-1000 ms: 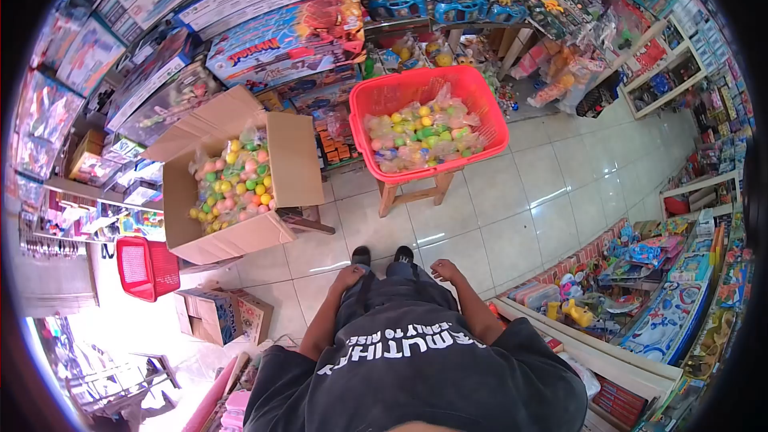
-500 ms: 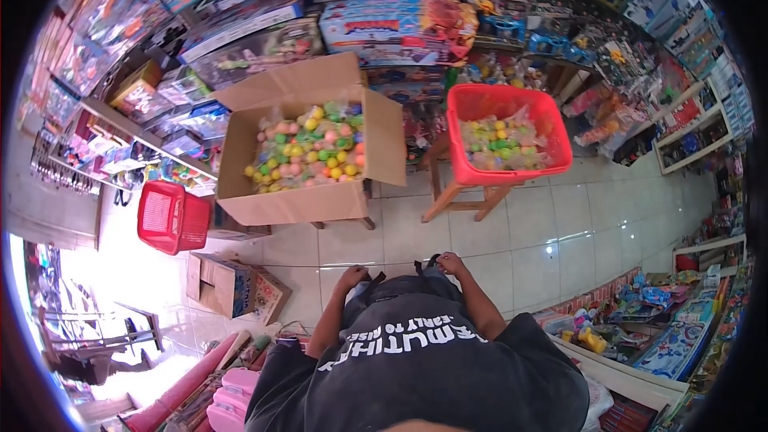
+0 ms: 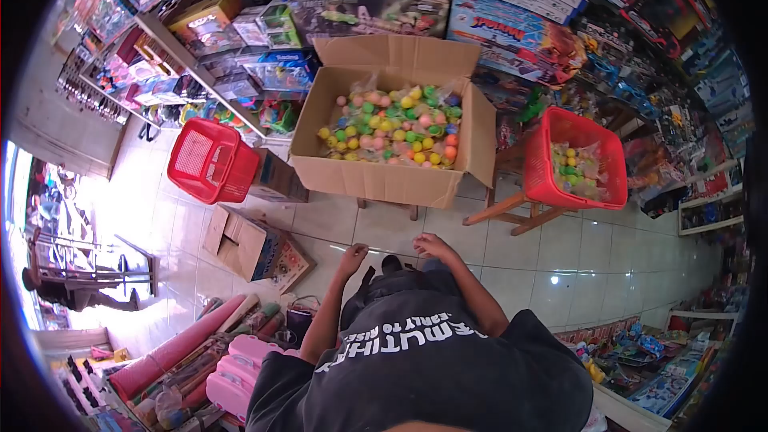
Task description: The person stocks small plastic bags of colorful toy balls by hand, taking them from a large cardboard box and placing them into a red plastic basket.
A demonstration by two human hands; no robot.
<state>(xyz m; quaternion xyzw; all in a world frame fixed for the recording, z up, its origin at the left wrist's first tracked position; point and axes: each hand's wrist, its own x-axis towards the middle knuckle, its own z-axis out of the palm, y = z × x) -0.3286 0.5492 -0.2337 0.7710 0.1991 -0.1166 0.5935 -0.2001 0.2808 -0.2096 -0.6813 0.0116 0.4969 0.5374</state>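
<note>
My left hand point(image 3: 354, 254) hangs in front of my body with its fingers curled in and nothing visible in them. Beside it, my right hand point(image 3: 432, 247) is raised over the floor, fingers partly stretched and holding nothing. Neither touches anything. Ahead of both hands stands an open cardboard box point(image 3: 372, 182) on a wooden stool, its flaps spread. Bagged colourful balls point(image 3: 392, 132) in yellow, green, pink, orange and blue fill it. To the right, a red plastic basket point(image 3: 541, 170) with similar bagged balls rests on a wooden stool point(image 3: 524, 220).
Another red basket point(image 3: 232, 168) stands left of the big box, with a smaller carton point(image 3: 240, 248) on the tiled floor point(image 3: 512, 252) nearer me. Boxed toys point(image 3: 512, 28) line the shelves behind. Pink cases point(image 3: 240, 376) and rolled material point(image 3: 176, 352) lie at lower left.
My view has turned left, so the box and baskets appear further right. My hands have come up from near my waist, and my right fingers have loosened.
</note>
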